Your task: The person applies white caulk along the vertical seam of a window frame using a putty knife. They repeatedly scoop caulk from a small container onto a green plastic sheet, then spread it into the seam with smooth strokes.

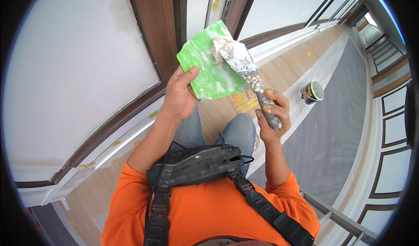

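Note:
My left hand (181, 95) grips the lower left edge of a flat green plastic sheet (203, 75), thumb on top. White smears cover much of the sheet. A lump of whitish putty (220, 48) sits near its upper right part, partly on the blade of a putty knife (241, 61). My right hand (275, 119) is wrapped round the knife's worn, paint-spattered handle. The blade lies over the right part of the sheet and hides some of it; I cannot tell how firmly the two touch.
A white wall panel (78, 71) with dark brown trim (157, 23) rises at the left. On the floor to the right stands an open bucket (311, 92). Grey covering (331, 145) runs along the corridor. A metal frame (340, 220) is at the lower right.

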Motion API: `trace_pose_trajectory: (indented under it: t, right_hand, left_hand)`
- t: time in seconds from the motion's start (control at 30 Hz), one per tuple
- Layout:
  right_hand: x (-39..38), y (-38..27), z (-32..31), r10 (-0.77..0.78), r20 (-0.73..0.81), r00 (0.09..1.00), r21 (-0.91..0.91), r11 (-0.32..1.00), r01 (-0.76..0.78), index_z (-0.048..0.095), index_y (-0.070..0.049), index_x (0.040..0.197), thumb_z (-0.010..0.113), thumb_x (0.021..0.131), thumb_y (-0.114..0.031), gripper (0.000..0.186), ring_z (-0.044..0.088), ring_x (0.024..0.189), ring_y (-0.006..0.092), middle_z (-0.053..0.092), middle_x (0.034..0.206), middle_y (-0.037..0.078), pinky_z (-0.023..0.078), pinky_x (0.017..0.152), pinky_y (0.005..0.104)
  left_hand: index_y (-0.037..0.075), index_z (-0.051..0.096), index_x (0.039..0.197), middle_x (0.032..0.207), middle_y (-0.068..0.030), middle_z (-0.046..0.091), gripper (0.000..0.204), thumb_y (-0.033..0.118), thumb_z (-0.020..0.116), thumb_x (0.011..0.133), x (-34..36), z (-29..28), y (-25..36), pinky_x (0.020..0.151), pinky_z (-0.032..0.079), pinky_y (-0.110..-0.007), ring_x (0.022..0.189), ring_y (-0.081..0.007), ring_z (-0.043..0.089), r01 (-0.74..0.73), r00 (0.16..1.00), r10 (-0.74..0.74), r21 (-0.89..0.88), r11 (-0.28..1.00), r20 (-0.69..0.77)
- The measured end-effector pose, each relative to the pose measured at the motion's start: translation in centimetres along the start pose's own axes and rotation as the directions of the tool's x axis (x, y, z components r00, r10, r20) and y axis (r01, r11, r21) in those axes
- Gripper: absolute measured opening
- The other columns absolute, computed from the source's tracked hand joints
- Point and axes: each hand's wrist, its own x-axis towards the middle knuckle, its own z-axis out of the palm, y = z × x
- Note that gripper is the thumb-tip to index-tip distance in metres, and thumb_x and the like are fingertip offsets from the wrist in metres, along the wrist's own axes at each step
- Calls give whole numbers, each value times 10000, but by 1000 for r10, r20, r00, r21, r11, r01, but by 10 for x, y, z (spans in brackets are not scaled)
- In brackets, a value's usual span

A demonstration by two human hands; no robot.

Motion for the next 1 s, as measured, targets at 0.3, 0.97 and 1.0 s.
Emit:
trace_pose_trajectory:
  t: [0.3,0.97,1.0]
  right_hand:
    - [42,2,-16,-68,-50,996,103,992,73,616,-70,1040,772,774,84,344,635,1183,354,625,1243,236,532,966,441]
    - [251,100,0,309,188,932,839,443,-317,591,20,1177,689,926,-158,324,715,892,249,693,1030,161,638,823,328]
    - [259,109,-1,313,193,930,838,441,-322,593,20,1177,690,925,-159,324,716,887,248,692,1025,160,640,817,327]
  left_hand:
    - [14,436,1434,1389,-132,562,444,127,528,1015,8,34,20,1095,472,-444,1276,-261,571,7,1000,-9,-61,998,-18]
    - [15,460,1413,1389,-143,555,429,118,518,1000,5,38,27,1087,460,-471,1275,-288,562,82,994,-86,-66,994,-62]
    - [17,463,1411,1384,-139,559,428,119,521,999,4,39,27,1081,465,-466,1271,-285,565,82,995,-85,-55,995,-60]
